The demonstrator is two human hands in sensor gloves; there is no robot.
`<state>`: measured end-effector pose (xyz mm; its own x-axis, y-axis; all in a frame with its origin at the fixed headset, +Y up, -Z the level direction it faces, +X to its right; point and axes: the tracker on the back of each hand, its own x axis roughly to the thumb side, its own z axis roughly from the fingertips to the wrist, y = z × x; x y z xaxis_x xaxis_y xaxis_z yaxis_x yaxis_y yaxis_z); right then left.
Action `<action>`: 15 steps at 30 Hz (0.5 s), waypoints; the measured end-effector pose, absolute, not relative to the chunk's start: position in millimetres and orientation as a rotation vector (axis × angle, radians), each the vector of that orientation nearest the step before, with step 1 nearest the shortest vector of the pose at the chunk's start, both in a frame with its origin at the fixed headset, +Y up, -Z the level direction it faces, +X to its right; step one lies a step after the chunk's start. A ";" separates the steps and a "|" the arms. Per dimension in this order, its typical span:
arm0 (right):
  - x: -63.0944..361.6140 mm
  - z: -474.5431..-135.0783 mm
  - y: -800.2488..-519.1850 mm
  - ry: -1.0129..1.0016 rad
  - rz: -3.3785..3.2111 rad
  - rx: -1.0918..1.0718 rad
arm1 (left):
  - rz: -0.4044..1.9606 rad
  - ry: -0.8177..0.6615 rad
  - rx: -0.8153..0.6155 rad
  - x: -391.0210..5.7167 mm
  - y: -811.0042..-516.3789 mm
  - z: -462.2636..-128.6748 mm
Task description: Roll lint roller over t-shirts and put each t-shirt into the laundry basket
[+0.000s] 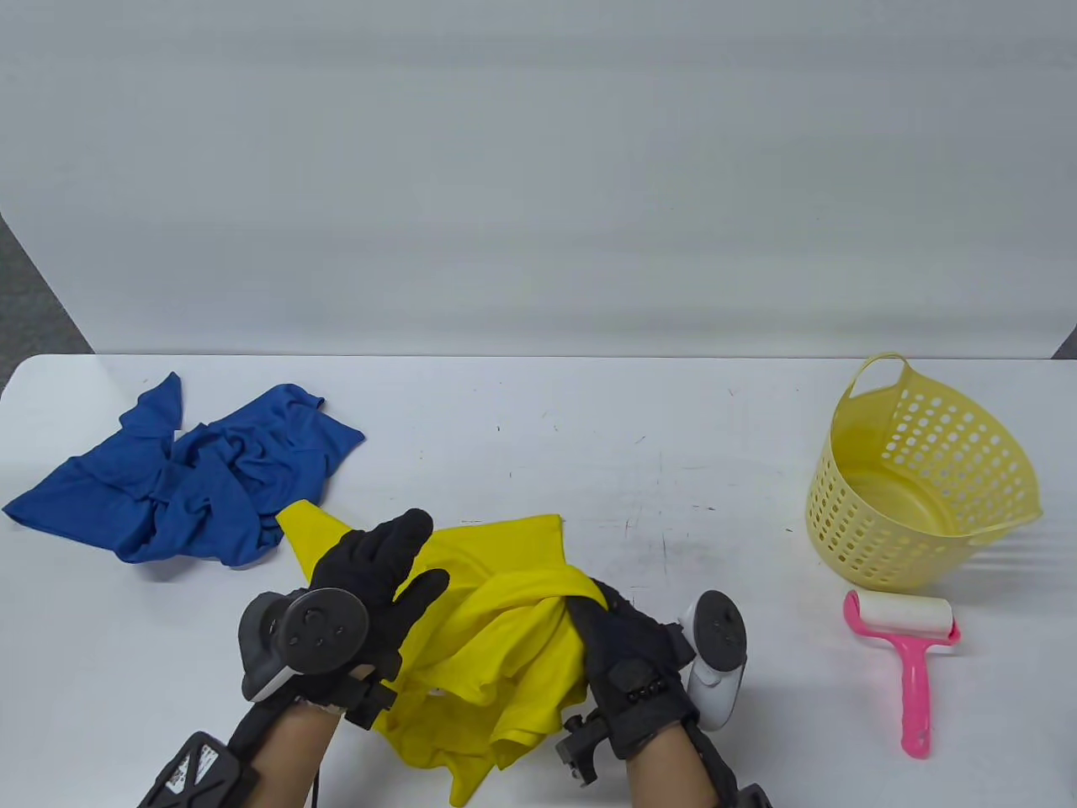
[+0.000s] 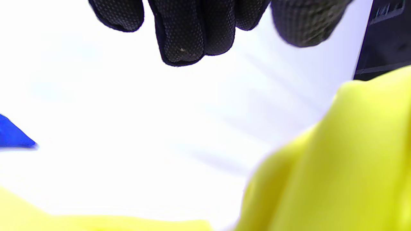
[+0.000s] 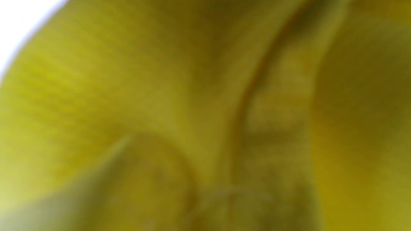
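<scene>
Two t-shirts, yellow t-shirt (image 1: 496,640) bunched in right hand (image 1: 627,652), left hand (image 1: 370,581) spread; one basket (image 1: 917,480), one roller (image 1: 904,652).

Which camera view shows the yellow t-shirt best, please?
The table view: it shows the whole yellow t-shirt bunched between both hands, the right hand gripping it. The left wrist view shows only blurred yellow folds at the right and bottom edges. The right wrist view is filled with out-of-focus yellow cloth.

Bright yellow t-shirt (image 1: 496,640), royal blue t-shirt (image 1: 193,480), pale yellow laundry basket (image 1: 917,480) patterned with rows of round holes, pink-handled lint roller (image 1: 909,665) with white roll, black dotted-texture gloves on both hands, white table (image 1: 589,438)
</scene>
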<state>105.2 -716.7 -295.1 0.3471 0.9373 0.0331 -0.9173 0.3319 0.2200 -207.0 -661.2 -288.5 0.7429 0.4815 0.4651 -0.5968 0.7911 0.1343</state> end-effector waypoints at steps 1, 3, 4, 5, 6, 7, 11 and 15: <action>109.3 -295.9 -718.4 0.099 1.147 0.194 | 0.651 -0.525 0.231 -203.2 -662.9 -289.2; 117.5 -297.2 -724.0 0.108 1.034 0.135 | 0.740 -0.719 0.119 -189.0 -668.9 -287.7; 120.8 -296.9 -727.6 0.111 1.014 0.112 | 0.745 -0.744 0.058 -178.1 -671.4 -284.5; 121.6 -296.7 -729.3 0.107 1.021 0.095 | 0.718 -0.759 0.025 -170.7 -671.8 -281.4; 121.2 -296.5 -731.2 0.115 1.054 0.079 | 0.664 -0.789 -0.008 -159.1 -671.6 -275.5; 119.4 -296.5 -731.6 0.128 1.088 0.084 | 0.628 -0.797 0.000 -152.8 -670.7 -271.2; 97.7 -293.1 -724.2 0.245 1.288 0.188 | 0.464 -0.744 0.107 -134.4 -660.7 -251.9; 83.1 -291.5 -722.7 0.419 1.335 0.268 | 0.307 -0.626 0.253 -146.0 -651.5 -245.2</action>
<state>83.1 -722.7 -291.5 0.1760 0.9744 -0.1400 -0.8798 0.2195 0.4217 -146.0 -651.5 -245.2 0.7681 0.2036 0.6071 -0.3551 0.9244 0.1391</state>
